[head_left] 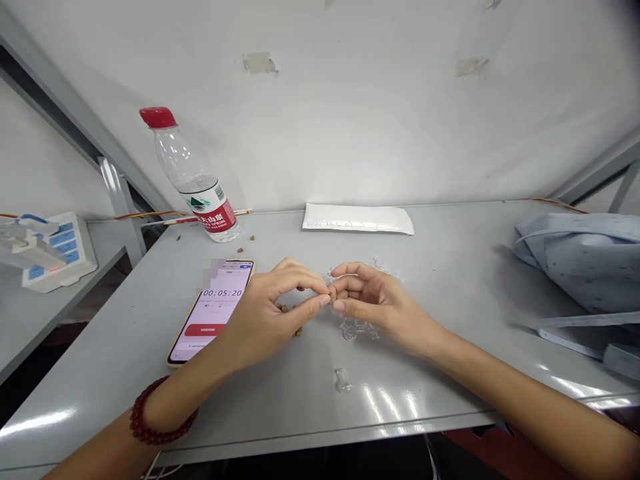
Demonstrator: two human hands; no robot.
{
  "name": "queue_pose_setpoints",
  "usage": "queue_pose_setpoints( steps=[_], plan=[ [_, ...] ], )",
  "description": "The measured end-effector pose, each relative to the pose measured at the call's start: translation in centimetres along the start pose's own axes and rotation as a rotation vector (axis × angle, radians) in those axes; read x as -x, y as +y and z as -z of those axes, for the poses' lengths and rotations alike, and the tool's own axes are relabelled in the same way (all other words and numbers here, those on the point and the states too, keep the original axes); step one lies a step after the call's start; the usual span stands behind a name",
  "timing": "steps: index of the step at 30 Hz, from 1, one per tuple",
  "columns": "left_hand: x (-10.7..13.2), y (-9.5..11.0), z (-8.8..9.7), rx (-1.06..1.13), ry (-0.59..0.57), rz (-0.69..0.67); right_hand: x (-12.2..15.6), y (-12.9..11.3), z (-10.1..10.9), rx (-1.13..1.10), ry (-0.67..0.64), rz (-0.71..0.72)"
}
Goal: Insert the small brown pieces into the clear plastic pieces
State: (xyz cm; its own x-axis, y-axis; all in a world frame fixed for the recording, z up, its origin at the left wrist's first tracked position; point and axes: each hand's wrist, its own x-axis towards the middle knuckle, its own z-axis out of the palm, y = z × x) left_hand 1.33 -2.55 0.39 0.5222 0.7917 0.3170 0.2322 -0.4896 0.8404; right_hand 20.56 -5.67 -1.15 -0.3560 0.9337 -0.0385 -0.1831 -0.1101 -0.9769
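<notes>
I record left hand (pixel 265 313) and right hand (pixel 375 300) meeting fingertip to fingertip. Both pinch one small item (pixel 331 297), mostly hidden by the fingers, just above the table (pixel 450 373) centre. Under them lie two brown beads (pixel 299 331) and clear plastic scraps (pixel 353 328). One phone (pixel 213 310) lies left; one bottle (pixel 193 180) and one white packet (pixel 357 219) sit behind.

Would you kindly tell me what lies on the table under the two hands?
Under the left hand lie small brown pieces; under the right hand, crumpled clear wrappers. The fingertips cover whatever they pinch between them.
</notes>
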Motion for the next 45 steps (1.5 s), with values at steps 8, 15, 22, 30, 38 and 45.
queue_pose_setpoints(
  steps=[8, 15, 22, 30, 38, 45],
  plan=[
    [0.0, -0.2, 0.2, -0.289, -0.066, -0.258, -0.2, -0.1, 0.3, -0.158, 0.044, -0.080],
    [0.3, -0.8, -0.9, -0.538, 0.077, -0.402, -0.3, -0.1, 0.2, -0.240, 0.030, -0.106],
    [0.3, -0.6, -1.2, -0.540, 0.126, -0.475, -0.4, 0.4, 0.1, -0.236, -0.043, -0.078],
    [-0.8, -2.1, 0.8, -0.571, 0.036, -0.215, 0.4, -1.6, 0.7, 0.411, 0.040, 0.032],
    [-1.5, -3.4, 1.8, -0.606, -0.082, 0.180, 1.8, -2.5, 1.0, 1.115, -0.414, -0.030],
    [-0.3, -3.0, 2.7, -0.511, -0.239, 0.082, 1.8, -1.8, 0.5, 1.316, -0.479, 0.039]
  ],
)
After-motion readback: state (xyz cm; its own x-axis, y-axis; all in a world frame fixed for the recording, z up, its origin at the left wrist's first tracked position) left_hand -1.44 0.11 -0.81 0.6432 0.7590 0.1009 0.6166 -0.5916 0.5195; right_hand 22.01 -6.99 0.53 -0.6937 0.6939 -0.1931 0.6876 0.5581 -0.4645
